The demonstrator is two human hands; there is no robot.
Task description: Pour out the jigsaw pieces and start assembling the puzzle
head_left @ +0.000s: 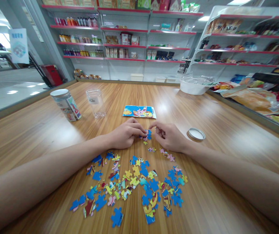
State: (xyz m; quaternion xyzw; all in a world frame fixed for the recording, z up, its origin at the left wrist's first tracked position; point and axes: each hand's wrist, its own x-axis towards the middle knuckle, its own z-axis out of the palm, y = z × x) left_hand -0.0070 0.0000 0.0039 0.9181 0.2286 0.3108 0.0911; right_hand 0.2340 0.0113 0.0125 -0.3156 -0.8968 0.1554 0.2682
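My left hand point(125, 134) and my right hand point(168, 136) rest on the wooden table point(32, 130), fingertips nearly meeting. Between them sits a small cluster of joined puzzle pieces point(147, 135), blue and pink; my left fingers pinch it, and my right fingers are curled close beside it. Whether the right hand grips a piece is unclear. Several loose puzzle pieces point(134, 182), mostly blue and yellow, lie scattered in front of me, below my hands. A colourful reference picture card point(139, 111) lies flat just beyond my hands.
An empty clear jar point(96, 103) and a printed lidded canister point(66, 104) stand at the left. A round metal lid point(196, 133) lies right of my right hand. A white bowl point(195, 86) and snack bags point(251, 97) sit far right. Shop shelves line the back.
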